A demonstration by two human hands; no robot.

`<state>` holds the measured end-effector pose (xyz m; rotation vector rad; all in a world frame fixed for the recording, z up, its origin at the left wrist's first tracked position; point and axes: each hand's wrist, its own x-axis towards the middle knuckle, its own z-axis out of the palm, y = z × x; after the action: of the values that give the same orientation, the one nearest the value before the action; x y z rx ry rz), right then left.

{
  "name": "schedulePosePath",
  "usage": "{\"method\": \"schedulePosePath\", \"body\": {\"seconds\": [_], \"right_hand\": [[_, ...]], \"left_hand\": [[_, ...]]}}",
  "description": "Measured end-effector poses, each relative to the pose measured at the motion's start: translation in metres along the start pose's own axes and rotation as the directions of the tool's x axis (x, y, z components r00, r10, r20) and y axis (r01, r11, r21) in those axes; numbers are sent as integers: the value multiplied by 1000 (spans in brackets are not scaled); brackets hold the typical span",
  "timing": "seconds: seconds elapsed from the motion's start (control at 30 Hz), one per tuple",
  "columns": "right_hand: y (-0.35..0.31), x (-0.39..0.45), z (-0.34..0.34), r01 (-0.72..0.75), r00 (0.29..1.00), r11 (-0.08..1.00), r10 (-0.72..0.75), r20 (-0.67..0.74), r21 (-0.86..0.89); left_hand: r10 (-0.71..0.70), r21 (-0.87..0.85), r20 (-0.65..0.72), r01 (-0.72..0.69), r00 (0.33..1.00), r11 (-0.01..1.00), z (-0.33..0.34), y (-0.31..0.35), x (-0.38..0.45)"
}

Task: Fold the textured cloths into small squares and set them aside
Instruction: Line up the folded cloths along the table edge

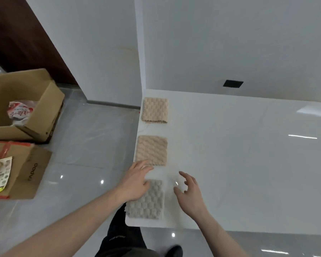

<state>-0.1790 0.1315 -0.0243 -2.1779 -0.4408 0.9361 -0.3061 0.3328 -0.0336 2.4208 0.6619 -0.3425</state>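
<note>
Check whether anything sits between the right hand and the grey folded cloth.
Nothing visible does. The right hand hovers open just right of the grey cloth, with only bare white table between them. The left hand rests on the cloth's far-left corner.

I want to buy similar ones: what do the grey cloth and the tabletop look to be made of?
Grey cloth: seemingly plush microfibre or chenille, matte, judging by its puffy raised bumps. Tabletop: glossy white, likely polished stone or a laminate; it mirrors the lights and shows faint veining.
</note>
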Motion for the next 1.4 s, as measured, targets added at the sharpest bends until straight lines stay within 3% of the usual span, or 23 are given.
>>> {"method": "schedulePosePath", "body": {"seconds": [0.2,0.4,0.6,0.97,1.13,1.4], "right_hand": [[45,-70,-90,57,998,998,-58,-21,-26],[61,-83,-166,90,992,996,-92,-85,-21],[82,-74,-232,84,988,996,-85,-128,-15],[172,-85,-383,3,950,990,42,-310,141],[231,-82,-459,28,961,988,14,-276,149],[323,-86,-584,14,994,999,-11,-113,31]], "left_hand": [[4,-108,-42,-9,999,994,30,116,-45],[101,-52,-13,-102,995,993,34,190,-47],[123,-49,-26,-124,992,991,38,239,-10],[221,-43,121,-218,968,975,85,399,70],[178,-36,118,-175,977,984,137,484,93],[37,-181,77,-23,996,983,219,614,84]]}}
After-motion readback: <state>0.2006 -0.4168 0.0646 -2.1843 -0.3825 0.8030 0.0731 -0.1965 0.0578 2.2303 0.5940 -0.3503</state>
